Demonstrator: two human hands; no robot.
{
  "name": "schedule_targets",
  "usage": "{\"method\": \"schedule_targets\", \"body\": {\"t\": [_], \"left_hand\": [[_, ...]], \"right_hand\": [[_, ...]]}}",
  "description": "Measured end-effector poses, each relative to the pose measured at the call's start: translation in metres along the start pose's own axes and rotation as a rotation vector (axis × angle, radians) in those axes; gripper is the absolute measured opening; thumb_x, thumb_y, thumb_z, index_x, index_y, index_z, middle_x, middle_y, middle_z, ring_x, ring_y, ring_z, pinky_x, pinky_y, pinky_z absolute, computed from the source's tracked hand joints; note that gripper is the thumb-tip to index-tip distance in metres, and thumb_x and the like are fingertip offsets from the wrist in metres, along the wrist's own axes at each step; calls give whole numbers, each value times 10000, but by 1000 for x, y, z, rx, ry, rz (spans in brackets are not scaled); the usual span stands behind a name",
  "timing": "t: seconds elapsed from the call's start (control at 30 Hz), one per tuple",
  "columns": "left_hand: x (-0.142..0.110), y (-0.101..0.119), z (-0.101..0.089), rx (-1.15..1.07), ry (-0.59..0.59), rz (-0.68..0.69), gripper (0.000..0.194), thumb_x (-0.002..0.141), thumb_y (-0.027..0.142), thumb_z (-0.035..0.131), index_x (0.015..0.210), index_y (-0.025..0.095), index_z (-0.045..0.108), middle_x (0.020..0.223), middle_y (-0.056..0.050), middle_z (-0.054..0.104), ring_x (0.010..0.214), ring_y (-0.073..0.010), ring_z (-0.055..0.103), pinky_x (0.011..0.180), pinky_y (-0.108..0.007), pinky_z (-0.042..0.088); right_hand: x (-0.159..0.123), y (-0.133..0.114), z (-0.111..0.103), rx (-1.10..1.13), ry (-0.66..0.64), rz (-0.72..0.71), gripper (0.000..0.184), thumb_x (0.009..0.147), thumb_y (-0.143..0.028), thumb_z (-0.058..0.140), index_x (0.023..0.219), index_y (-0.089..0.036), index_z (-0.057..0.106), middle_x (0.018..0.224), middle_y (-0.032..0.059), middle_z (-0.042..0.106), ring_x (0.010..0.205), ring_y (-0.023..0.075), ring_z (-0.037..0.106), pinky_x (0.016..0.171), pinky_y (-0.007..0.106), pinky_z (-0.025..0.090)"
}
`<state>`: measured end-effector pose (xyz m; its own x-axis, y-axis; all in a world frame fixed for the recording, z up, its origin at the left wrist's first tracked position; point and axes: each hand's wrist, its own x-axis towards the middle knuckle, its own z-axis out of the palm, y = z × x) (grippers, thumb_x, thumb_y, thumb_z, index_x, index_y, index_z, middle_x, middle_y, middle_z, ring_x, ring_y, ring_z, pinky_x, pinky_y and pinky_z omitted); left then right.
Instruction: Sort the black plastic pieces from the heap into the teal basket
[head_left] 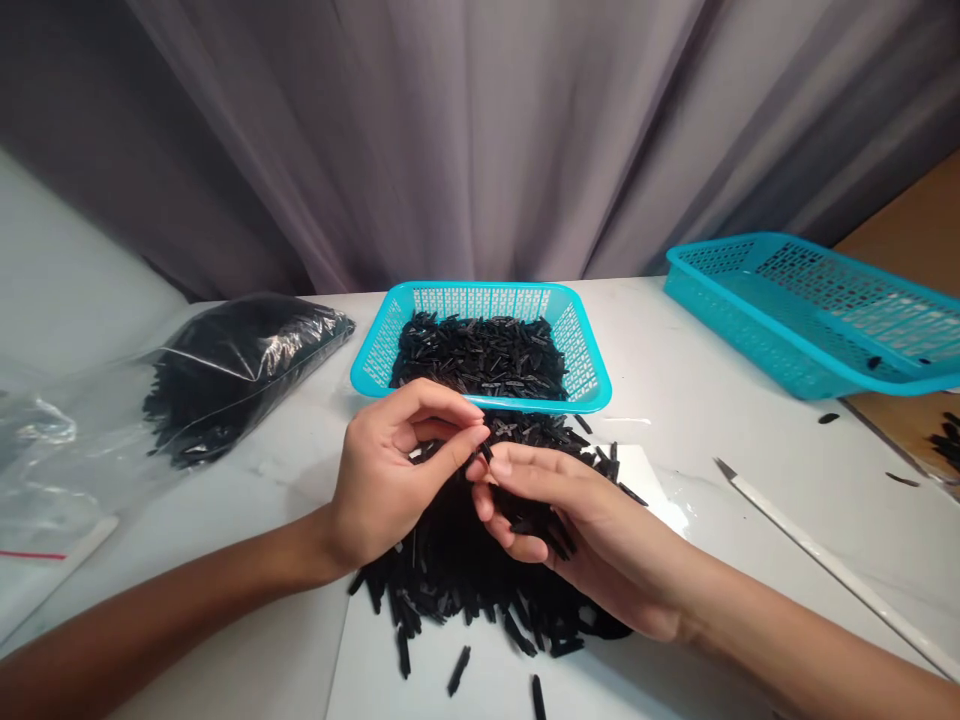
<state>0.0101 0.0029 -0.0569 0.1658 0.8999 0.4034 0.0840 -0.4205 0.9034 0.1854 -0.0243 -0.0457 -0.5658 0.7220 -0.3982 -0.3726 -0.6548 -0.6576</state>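
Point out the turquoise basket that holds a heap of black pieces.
The middle basket: black pieces are heaped inside it, while the basket at right shows only a couple.

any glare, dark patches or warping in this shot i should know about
Head view: bright glare on the plastic bag and just right of the black pile; same head view: the pile's middle sinks into near-solid black, hiding single pieces; also in the head view: the right-hand basket looks stretched toward the frame edge, probably lens distortion.
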Motion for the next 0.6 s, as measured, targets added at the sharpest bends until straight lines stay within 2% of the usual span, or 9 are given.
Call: {"method": "schedule_targets", "body": {"t": [0.1,0.2,0.3,0.43,0.5,0.6], "left_hand": [[2,-1,-5,50,-37,20,142,840,81,732,918,193,693,881,23,683,818,-74,702,770,-143,619],[6,2,-14,73,-176,-17,162,832,121,757,972,195,721,936,1,712,846,-92,709,776,-162,617],[10,4,-21,158,-266,25,137,835,121,759,947,202,754,887,0,745,812,-93,706,744,-163,590],[13,6,-26,217,-255,126,114,839,89,750,859,202,752,838,10,759,778,-95,705,720,-186,574],[14,7,-26,228,-245,161,115,828,97,764,887,195,751,850,-1,763,776,-106,710,712,-201,582],[14,8,-26,265,-238,241,166,809,114,788,950,193,753,868,-17,771,779,-129,722,717,-233,598]], "right_hand": [[-2,-1,-1,-51,35,-19,192,930,-288,672,846,-116,664,761,7,555,604,51,408,506,155,269],[-2,-3,-5,-102,49,-50,210,939,-314,655,829,-135,644,761,2,545,618,64,397,511,173,258],[-1,-6,-7,-215,79,-101,222,928,-341,666,804,-162,621,745,-8,541,628,81,413,513,193,262],[-3,-10,-6,-505,165,-214,254,925,-398,669,794,-184,637,660,-33,520,584,88,429,518,215,305],[-4,-12,-5,-660,204,-286,253,945,-410,638,818,-193,661,624,-41,514,550,92,430,522,232,332],[-6,-12,-4,-838,232,-405,235,972,-391,597,867,-209,701,669,-17,609,580,118,508,579,257,399]]}}
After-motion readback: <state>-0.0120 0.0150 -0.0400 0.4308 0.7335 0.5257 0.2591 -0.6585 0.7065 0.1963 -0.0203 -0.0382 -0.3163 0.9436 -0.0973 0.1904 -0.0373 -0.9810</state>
